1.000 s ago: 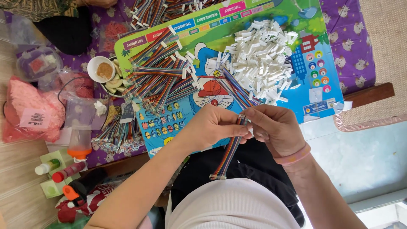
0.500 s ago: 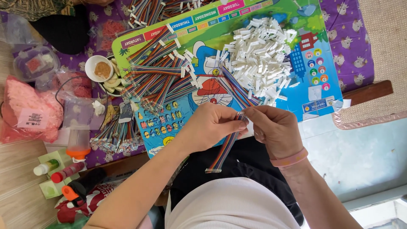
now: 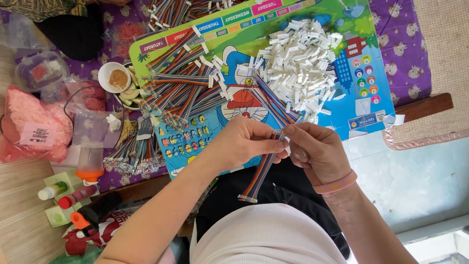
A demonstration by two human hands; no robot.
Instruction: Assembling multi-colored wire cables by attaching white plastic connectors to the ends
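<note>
My left hand [image 3: 242, 143] and my right hand [image 3: 317, 151] meet over the near edge of a colourful cartoon board [image 3: 342, 88]. Between their fingertips they pinch the upper end of a rainbow ribbon cable [image 3: 259, 175], which hangs down toward my lap. Its lower end carries a small connector. A heap of small white plastic connectors [image 3: 303, 63] lies on the board just beyond my right hand. More rainbow cables [image 3: 185, 90] lie in a spread pile beyond my left hand. A pink band sits on my right wrist.
A white bowl [image 3: 113, 77] with brown powder and sliced food stands left of the board. Pink bags [image 3: 29, 129], clear plastic containers and small bottles [image 3: 73, 195] crowd the left side. A purple patterned cloth [image 3: 405, 54] lies under the board; a woven mat [image 3: 439, 63] is at right.
Both hands stay together on the cable's upper end, with small finger shifts. The hanging cable swings slightly. The view has shifted a little.
</note>
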